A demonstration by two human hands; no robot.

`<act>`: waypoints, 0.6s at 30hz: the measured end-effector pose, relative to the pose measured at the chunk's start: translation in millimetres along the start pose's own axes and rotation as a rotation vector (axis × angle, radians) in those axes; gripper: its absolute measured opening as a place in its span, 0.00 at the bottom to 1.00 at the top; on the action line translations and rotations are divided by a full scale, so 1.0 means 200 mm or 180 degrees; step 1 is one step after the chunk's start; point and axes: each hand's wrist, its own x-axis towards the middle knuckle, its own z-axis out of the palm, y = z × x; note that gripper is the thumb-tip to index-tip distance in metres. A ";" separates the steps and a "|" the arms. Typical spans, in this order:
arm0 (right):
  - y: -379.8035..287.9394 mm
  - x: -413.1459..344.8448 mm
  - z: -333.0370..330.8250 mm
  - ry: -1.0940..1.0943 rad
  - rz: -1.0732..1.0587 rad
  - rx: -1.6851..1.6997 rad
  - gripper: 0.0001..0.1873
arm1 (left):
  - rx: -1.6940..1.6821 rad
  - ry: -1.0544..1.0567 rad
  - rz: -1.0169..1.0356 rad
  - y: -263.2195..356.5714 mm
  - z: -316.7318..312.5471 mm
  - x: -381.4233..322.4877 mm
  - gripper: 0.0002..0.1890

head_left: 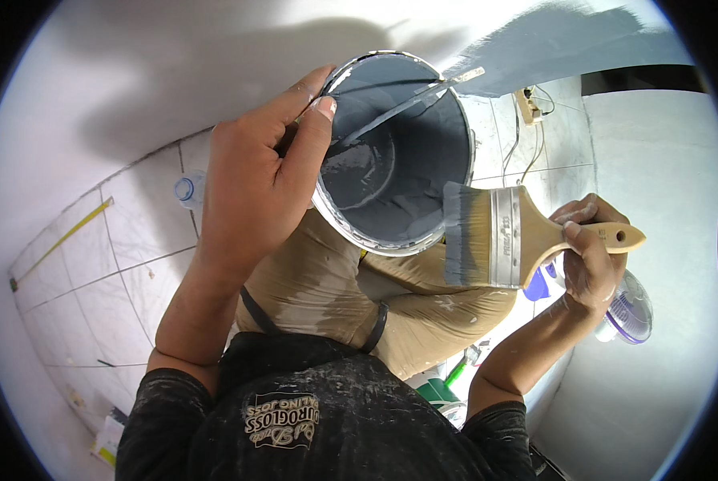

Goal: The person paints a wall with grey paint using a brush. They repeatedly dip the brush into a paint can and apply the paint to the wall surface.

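Note:
My left hand point(269, 162) grips the near-left rim of a paint bucket point(419, 156), thumb over the edge. Grey paint coats the inside of the bucket, which is tilted so that its bottom shows. A paint-smeared stirring stick point(395, 114) leans across its mouth, the upper end jutting past the rim. In my right hand point(593, 252) is the wooden handle of a wide flat paintbrush point(485, 234). Grey paint covers the ends of its bristles, close by the bucket's right rim. White smears mark my right fingers.
Fresh grey paint point(551, 48) covers part of the wall ahead. A power strip point(528, 107) with cables lies on the tiled floor point(148, 282). Left are a plastic bottle point(188, 188) and a yellow measuring tape point(64, 240). A fan point(629, 309) stands right; a green container point(437, 391) sits below.

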 end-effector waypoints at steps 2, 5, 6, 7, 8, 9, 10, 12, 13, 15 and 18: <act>0.01 -0.02 -0.02 0.0145 -0.0092 -0.0085 0.10 | -0.0015 0.0050 0.0057 -0.01 0.01 0.01 0.19; -0.06 -0.03 -0.10 -0.0012 -0.0140 -0.0235 0.11 | -0.0097 0.0086 0.0042 -0.01 0.01 0.02 0.18; -0.09 -0.04 -0.10 0.0009 -0.0255 -0.0183 0.11 | -0.0067 0.0049 -0.0006 0.00 0.00 0.03 0.18; -0.12 -0.04 -0.10 0.0030 -0.0369 -0.0130 0.11 | -0.0035 0.0012 -0.0053 0.01 0.00 0.03 0.18; -0.14 -0.04 -0.07 0.0218 -0.0584 -0.0040 0.10 | -0.0087 0.0009 -0.0107 0.01 0.01 0.03 0.18; -0.18 -0.02 -0.03 0.0113 -0.0621 -0.0082 0.10 | -0.0130 0.0005 -0.0158 0.02 0.01 0.03 0.18; -0.23 0.00 0.01 0.0018 -0.0658 -0.0129 0.10 | -0.0178 -0.0007 -0.0203 0.02 0.01 0.02 0.18; -0.25 0.05 0.12 -0.0065 -0.0860 -0.0288 0.10 | -0.0232 0.0036 -0.0131 0.02 0.04 0.02 0.18; -0.25 0.08 0.20 -0.0072 -0.1023 -0.0371 0.10 | -0.0237 0.0075 -0.0094 0.03 0.04 0.02 0.18; -0.27 0.11 0.31 -0.0385 -0.0892 -0.0440 0.08 | -0.0267 0.0059 -0.0098 0.04 0.06 0.02 0.18; -0.23 0.16 0.35 -0.1128 -0.1020 -0.0665 0.10 | -0.0239 -0.0010 -0.0168 0.06 0.06 0.03 0.18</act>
